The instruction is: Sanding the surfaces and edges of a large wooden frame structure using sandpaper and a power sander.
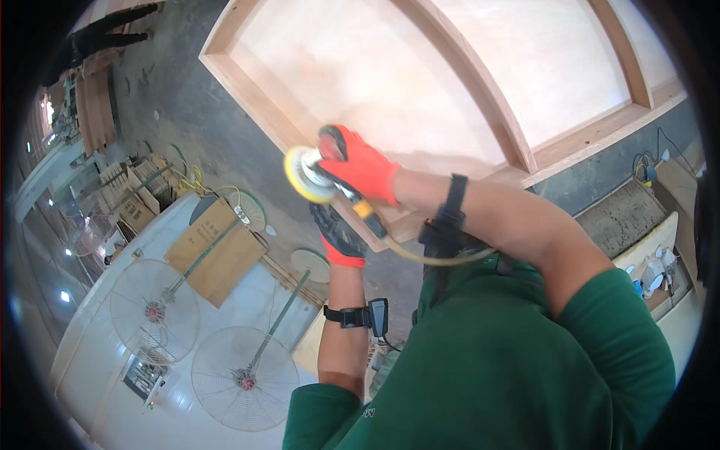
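My right hand (364, 166), in a red glove with a dark coating, is wrapped around a round air sander (312, 166) with a yellow-rimmed pad. The pad is tilted up on edge, just outside the near-left rim of a wooden framed panel (259, 101). A pale hose (435, 260) runs from the sander past my right forearm. My left hand (341, 234), gloved alike, is below the sander beside the panel's near corner. Its fingers are partly hidden and blurred, so whether it grips the rim is unclear.
Curved wooden ribs (480, 79) divide the pale panel. At lower left stand large caged fans (244, 379) and a cardboard sheet (202, 251). A tray-like bench (626, 217) with small items beside it is at right. Another person's legs (112, 34) show at far upper left.
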Available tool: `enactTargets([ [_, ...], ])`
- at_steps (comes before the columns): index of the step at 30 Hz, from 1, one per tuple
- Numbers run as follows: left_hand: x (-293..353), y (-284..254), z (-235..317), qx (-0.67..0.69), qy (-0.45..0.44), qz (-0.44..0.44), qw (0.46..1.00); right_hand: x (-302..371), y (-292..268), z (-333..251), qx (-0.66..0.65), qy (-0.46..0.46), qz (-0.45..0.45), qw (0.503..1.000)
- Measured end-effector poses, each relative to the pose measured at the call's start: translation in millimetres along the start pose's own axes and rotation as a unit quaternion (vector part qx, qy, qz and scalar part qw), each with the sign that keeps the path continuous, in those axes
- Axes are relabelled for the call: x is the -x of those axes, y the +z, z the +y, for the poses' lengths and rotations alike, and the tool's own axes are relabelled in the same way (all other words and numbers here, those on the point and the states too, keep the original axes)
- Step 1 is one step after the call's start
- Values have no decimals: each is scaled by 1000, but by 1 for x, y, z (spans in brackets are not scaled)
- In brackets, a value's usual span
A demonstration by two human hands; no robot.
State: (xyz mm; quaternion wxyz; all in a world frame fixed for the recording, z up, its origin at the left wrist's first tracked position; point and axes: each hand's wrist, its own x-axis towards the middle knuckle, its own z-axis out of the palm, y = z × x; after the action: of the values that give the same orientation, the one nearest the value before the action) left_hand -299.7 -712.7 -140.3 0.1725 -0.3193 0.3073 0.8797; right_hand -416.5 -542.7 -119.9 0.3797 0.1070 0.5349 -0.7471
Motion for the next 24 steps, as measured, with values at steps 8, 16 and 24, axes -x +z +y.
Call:
enactTargets([
  [8,1,-44,3,-628,153,-9,763,57,11,57,19,42,28,999],
  [16,0,29,-2,-6,52,130,990,11,5,28,7,-41,34,999],
  [24,-3,27,-6,-75,118,185,973,9,8,25,16,-55,63,996],
])
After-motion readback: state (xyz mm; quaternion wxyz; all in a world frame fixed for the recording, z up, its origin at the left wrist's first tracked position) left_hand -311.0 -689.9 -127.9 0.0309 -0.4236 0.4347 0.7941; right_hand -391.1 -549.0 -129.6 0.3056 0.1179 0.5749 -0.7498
